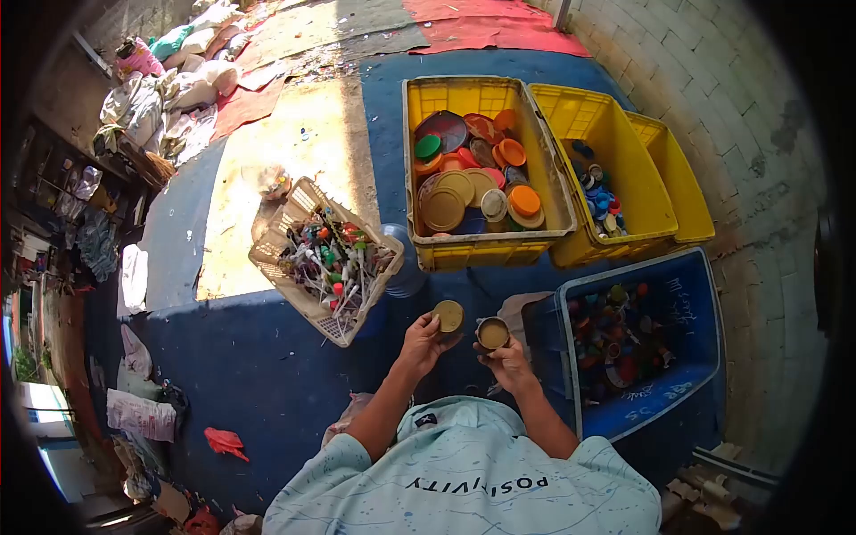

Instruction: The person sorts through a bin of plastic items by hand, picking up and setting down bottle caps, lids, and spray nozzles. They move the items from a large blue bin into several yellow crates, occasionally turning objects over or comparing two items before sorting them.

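Between the fingers of my left hand [423, 346] is a round gold-tan plastic lid [448, 315], its flat face turned up. My right hand [509, 365] grips a second round lid [492, 333], tan in the middle with a dark rim. The two lids are close together but apart, in front of my chest. Beyond them stands a yellow crate [486, 259] holding many lids, among them gold lids [443, 209], orange lids [525, 201] and a green lid [428, 147]. Parts of my fingers are hidden beneath the lids.
To the left, a tilted cream basket [267, 259] holds small mixed plastic pieces. On the right stands a blue crate [642, 415] of dark, colourful caps. Another yellow crate [571, 116] holds blue caps. A clear plastic container [406, 267] is beside the basket. Sacks [192, 89] lie far left.
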